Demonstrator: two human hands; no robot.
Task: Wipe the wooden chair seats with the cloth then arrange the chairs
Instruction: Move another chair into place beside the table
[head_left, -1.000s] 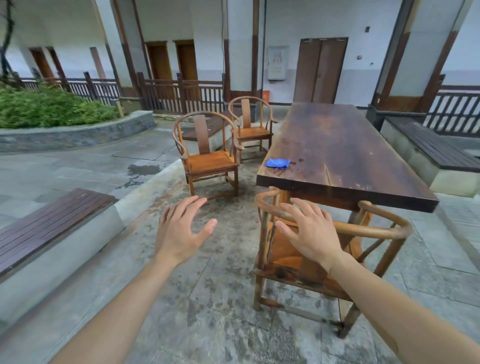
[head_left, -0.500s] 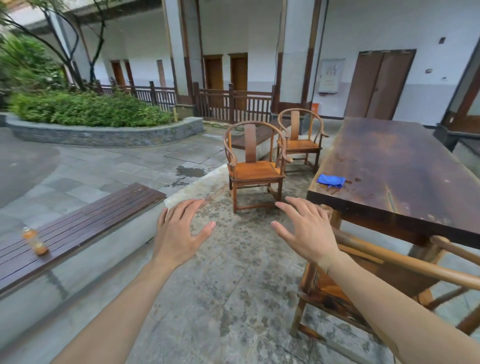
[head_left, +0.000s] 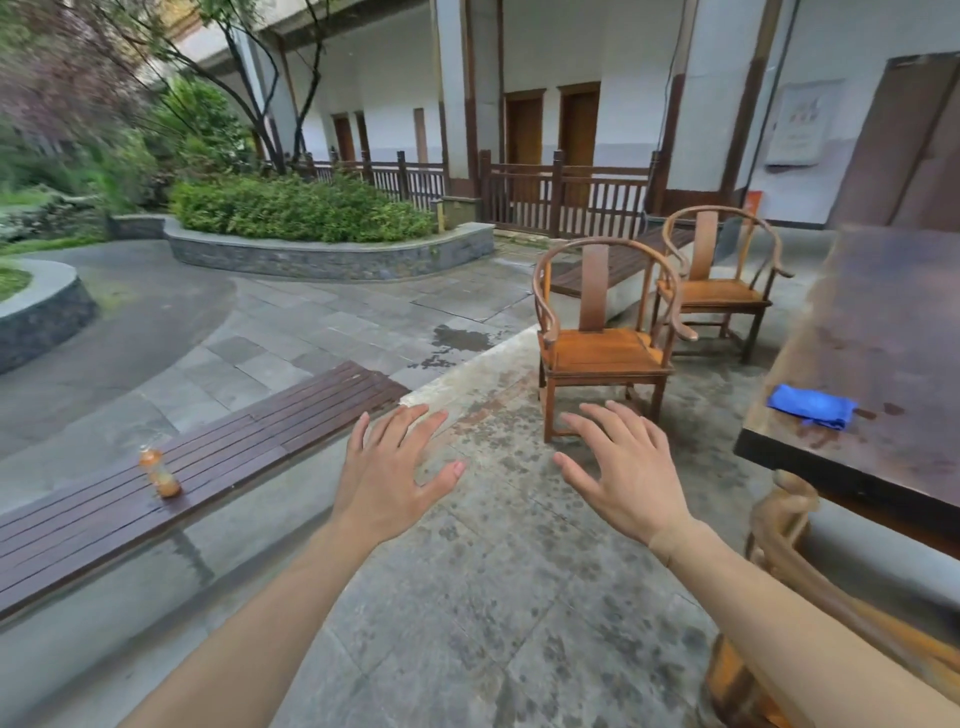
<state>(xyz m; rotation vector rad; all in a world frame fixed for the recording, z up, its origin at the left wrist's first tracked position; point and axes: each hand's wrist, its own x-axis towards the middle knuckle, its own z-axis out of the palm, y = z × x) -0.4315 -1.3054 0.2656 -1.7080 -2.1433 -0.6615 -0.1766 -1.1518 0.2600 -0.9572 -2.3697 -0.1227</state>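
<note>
Two round-backed wooden chairs stand ahead on the stone floor: the nearer chair faces me, the farther chair is behind it to the right. A third chair shows partly at the lower right, tucked under the table edge. A folded blue cloth lies on the corner of the dark wooden table. My left hand and my right hand are held out in the air, fingers spread, holding nothing. Both are short of the nearer chair.
A long slatted bench on a concrete base runs along the left, with a small orange bottle on it. Another low bench sits behind the chairs. Stone planters, railings and doors lie beyond. Open paving lies between me and the chairs.
The view has swung left and forward. My right hand has left the back of the close chair, which slid to the lower right edge. The two far chairs now appear closer.
</note>
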